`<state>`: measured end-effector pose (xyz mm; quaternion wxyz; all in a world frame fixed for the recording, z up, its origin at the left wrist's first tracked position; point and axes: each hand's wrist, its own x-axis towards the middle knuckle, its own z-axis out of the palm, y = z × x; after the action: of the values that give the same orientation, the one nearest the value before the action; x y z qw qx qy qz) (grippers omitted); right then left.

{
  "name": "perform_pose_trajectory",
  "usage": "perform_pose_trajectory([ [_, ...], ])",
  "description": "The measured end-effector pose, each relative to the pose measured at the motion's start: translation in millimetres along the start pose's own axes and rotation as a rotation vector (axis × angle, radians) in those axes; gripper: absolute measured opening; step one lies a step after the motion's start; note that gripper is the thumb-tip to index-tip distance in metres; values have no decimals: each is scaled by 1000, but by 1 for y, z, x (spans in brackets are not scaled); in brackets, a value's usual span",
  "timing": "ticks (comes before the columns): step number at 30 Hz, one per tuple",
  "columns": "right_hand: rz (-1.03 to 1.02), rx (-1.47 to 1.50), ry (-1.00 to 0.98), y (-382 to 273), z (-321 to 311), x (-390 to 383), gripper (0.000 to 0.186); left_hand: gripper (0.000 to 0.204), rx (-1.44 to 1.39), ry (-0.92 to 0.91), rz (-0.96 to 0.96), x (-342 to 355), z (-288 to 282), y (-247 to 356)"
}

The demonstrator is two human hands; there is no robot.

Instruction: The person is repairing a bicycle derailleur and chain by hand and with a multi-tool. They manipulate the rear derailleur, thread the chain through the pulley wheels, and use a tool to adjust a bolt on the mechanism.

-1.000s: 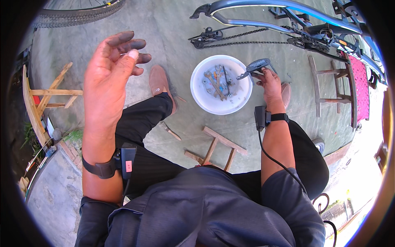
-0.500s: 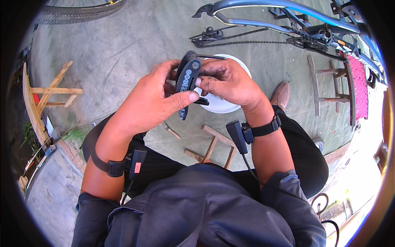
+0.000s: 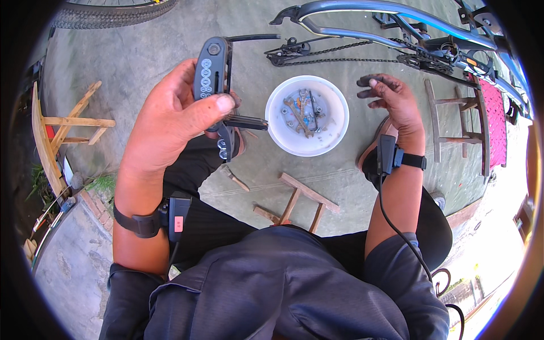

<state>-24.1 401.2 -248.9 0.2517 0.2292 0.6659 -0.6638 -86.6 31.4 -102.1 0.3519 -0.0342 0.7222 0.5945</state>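
Observation:
My left hand (image 3: 173, 116) grips a dark folding multi-tool (image 3: 212, 73) with round grey buttons, one thin key folded out to the right near the top and another blade sticking out lower down. My right hand (image 3: 391, 99) hovers open and greasy, fingers spread, to the right of a white bowl (image 3: 334, 122) on the ground. The bowl holds spanners and small metal parts. A bicycle chain with derailleur (image 3: 317, 51) lies just beyond the bowl.
A blue bicycle frame (image 3: 385, 11) arcs across the top right, a tyre (image 3: 107, 11) at top left. Wooden stools stand at the left (image 3: 68, 122), at the right (image 3: 459, 122) and between my knees (image 3: 300, 198). A pink cloth (image 3: 496, 113) hangs at the right.
A second ago my left hand was empty and my right held the tool over the bowl. Both hands then met on the tool. Now the left holds it alone and the right has drawn away.

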Motion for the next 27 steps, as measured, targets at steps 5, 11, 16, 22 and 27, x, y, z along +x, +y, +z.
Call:
perform_pose_trajectory([
  [5,283,-264,94,85,26,28,30,61,-45,48,36,-2,-1,0],
  [11,147,-780,188,169,109,39,36,69,-76,40,51,-3,2,0],
  [16,276,-758,287,188,131,52,41,73,-147,32,11,-1,1,-4],
  [22,310,-710,325,191,126,63,38,51,-246,9,-71,3,-6,-7],
  [27,292,-771,233,189,122,61,36,49,-268,8,-99,4,-8,-6],
])
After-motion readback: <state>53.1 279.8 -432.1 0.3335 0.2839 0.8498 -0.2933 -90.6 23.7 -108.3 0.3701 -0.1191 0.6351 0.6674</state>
